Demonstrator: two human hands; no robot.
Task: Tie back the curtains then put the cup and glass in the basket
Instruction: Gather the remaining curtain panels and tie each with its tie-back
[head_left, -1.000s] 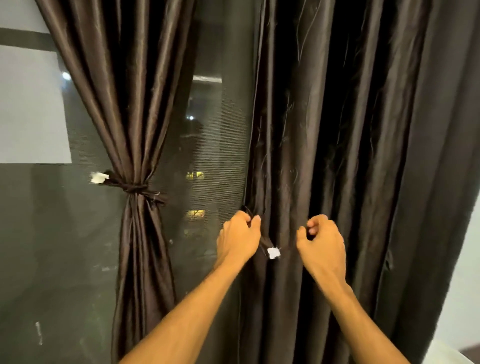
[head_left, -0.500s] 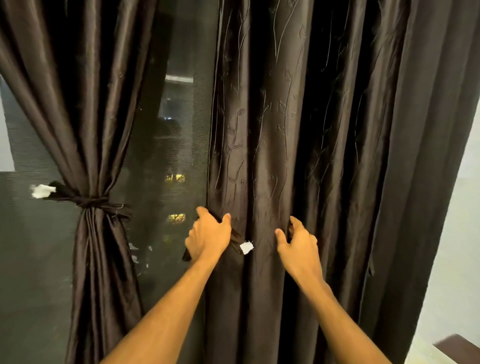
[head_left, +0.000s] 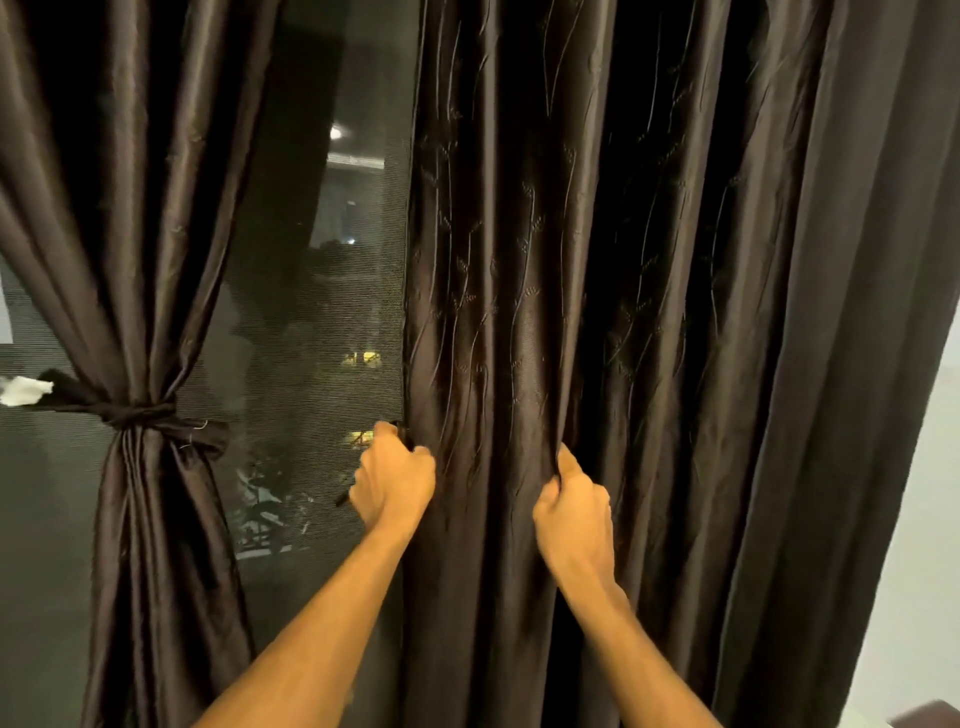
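Head view: loose curtain (head_left: 675, 312), dark glossy satin stitched with a sprig pattern, hangs in long pleats before both hands. Tied curtain (head_left: 145, 260), well left of them, is cinched by a knotted fabric band (head_left: 140, 415). Right hand (head_left: 571, 514) pinches a fold; left hand (head_left: 395, 483) curls round its left edge

Hands: we see both bare, the left hand (head_left: 395, 483) and the right hand (head_left: 574, 512).
Forearms: we see the left forearm (head_left: 322, 639) and the right forearm (head_left: 639, 654) uncovered to the frame's lower edge.
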